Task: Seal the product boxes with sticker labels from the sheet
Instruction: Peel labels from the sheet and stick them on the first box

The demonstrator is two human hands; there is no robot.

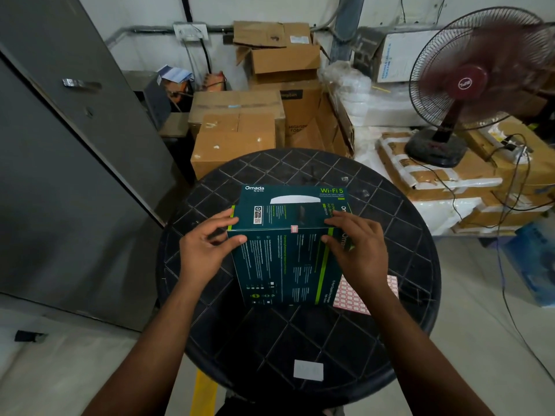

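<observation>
Both hands' grip pinches the product box (285, 250); sticker sheet (360, 295) beside it, fan (468, 82) beyond.

There is a single wide-angle view from the person's head, looking forward and steeply down onto the round black table (300, 340) close below, with stacked cartons (234, 136) and the wall farther ahead.

The sticker sheet (365, 294) lay partly hidden under the right forearm and the box (285, 259). Small print on the box was too fine to read. Right of the box, the fan (471, 82) blades were blurred, its cage cut by the edge.
</observation>
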